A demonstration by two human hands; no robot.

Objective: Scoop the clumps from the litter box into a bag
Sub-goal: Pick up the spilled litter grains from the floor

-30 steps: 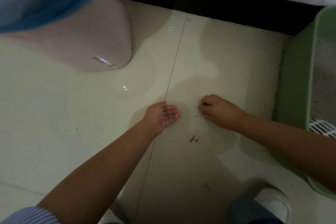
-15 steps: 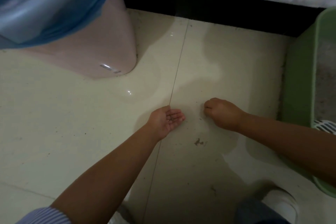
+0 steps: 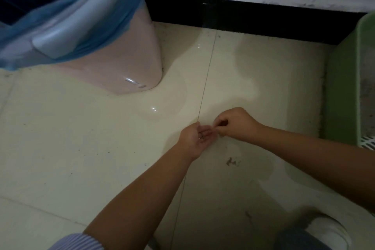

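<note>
While the person crouches over the pale tiled floor (image 3: pixel 81 148), the left hand (image 3: pixel 195 140) lies palm up just above the tiles, fingers relaxed and cupped, with a few dark litter grains (image 3: pixel 202 135) sitting in the palm. The right hand (image 3: pixel 236 125) has its fingers curled, thumb and forefinger pinched together right at the left fingertips; whatever they nip is too small to make out. The green litter box (image 3: pixel 343 95) stands at the right edge against the black skirting (image 3: pixel 253 18), its long side running away from the person toward the wall, grey litter showing inside. A white slotted scoop (image 3: pixel 367 144) pokes out at its near end. Off to the left stands a pink bin (image 3: pixel 125 63) lined with a blue bag (image 3: pixel 67 32), mouth open upward, well apart from the hands. A small dirty smudge (image 3: pixel 231 162) marks the tile near the right forearm.
</note>
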